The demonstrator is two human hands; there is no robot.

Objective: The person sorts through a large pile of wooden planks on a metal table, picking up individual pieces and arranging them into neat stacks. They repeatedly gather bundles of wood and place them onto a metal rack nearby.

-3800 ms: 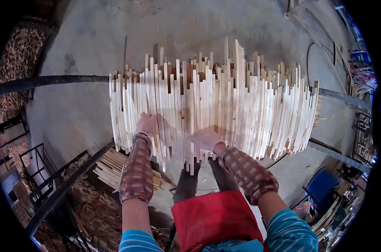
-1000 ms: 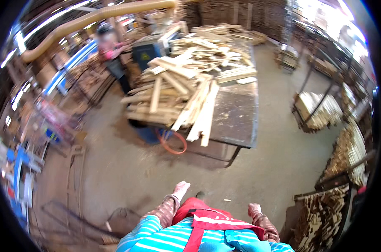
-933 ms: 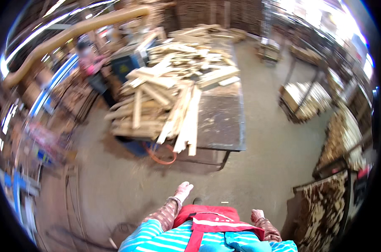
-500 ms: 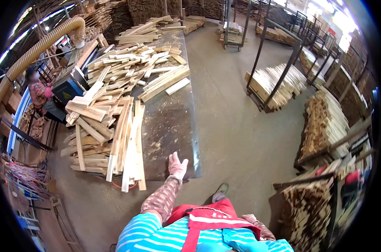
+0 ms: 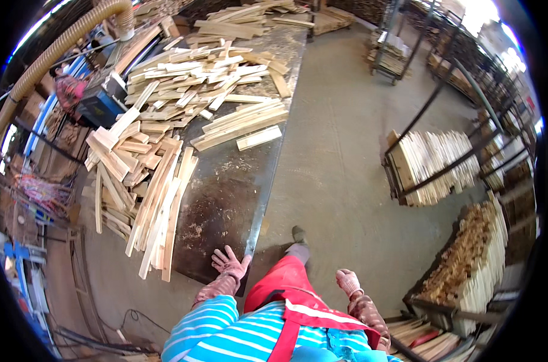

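My left hand (image 5: 230, 263), in a pale glove, is spread open over the near right corner of the dark tabletop (image 5: 216, 202); whether it touches the surface I cannot tell. To its left, long wooden strips (image 5: 159, 211) lie side by side and overhang the near end of the table. Farther up, a neat row of boards (image 5: 241, 125) rests on the top, with one short board (image 5: 259, 138) beside it. My right hand (image 5: 347, 281), also gloved, hangs at my right side above the floor, fingers curled in with nothing seen in them.
A heap of loose wood pieces (image 5: 189, 75) covers the far table. Carts of stacked boards (image 5: 440, 163) stand on the right, and another stack (image 5: 467, 259) is nearer. At far left, a person (image 5: 69, 90) is beside a blue machine (image 5: 99, 105) under a ribbed hose (image 5: 63, 51).
My body has moved forward along the table's right side, one foot stepping ahead. My right hand has swung out into fuller view. The left hand remains spread near the table corner.
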